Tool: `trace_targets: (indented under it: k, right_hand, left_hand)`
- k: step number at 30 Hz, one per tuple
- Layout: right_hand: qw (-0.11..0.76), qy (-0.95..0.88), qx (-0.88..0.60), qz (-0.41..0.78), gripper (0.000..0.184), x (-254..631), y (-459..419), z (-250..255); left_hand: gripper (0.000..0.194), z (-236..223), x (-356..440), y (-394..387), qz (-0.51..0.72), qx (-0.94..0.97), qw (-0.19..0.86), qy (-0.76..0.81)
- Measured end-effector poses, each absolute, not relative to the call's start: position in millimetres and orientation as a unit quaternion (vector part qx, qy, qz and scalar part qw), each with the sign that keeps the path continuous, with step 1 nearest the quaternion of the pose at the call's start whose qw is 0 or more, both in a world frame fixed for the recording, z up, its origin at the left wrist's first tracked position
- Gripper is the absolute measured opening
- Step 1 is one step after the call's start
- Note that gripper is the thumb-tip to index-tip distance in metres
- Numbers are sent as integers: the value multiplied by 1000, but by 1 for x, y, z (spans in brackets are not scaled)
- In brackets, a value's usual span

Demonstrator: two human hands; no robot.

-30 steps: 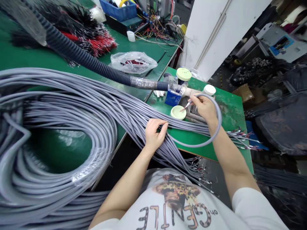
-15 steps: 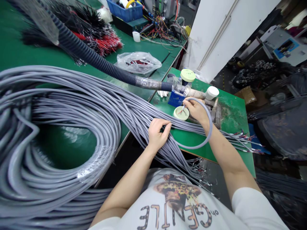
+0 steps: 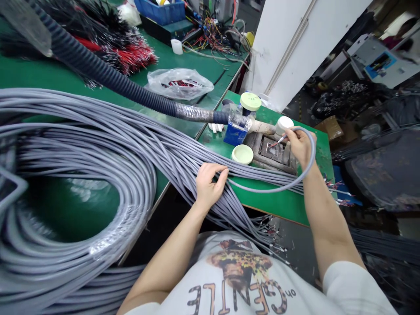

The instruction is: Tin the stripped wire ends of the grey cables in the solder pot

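Note:
My right hand (image 3: 300,144) is closed on the end of one grey cable (image 3: 278,189), which loops from that hand back to the bundle. Its stripped wire tips point down into a grey metal solder pot (image 3: 275,153). My left hand (image 3: 209,183) pinches the same cable where it leaves the big bundle of grey cables (image 3: 98,148) lying across the green table (image 3: 183,65). A round pale-green tin (image 3: 242,154) sits open just left of the pot.
A black corrugated hose (image 3: 108,76) ends above a blue box (image 3: 235,133). Behind stand a lidded jar (image 3: 250,103), a white jar (image 3: 284,124) and a plastic bag (image 3: 179,83). Red and black wire bundles (image 3: 127,52) lie far left. Stripped cable ends (image 3: 334,192) hang off the small table's right edge.
My right hand has carried the cable end from the pale-green tin rightwards to the solder pot. My left hand has kept its pinch on the bundle.

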State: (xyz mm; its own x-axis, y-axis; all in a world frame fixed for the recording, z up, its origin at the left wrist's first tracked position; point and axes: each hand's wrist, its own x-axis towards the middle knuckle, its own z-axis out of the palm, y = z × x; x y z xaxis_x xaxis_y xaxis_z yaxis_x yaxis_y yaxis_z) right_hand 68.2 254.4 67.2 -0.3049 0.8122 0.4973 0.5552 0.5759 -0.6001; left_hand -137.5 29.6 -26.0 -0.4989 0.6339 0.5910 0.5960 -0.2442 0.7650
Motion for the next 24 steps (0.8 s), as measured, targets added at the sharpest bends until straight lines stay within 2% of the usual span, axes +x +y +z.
trace_targets:
  k: [11, 24]
  right_hand:
    - [371, -796, -464, 113, 23, 93, 290, 33]
    - [326, -816, -471, 74, 22, 89, 288, 27]
  left_hand:
    - [2, -27, -138, 29, 609, 505, 10, 612]
    - [4, -25, -137, 30, 603, 502, 13, 619]
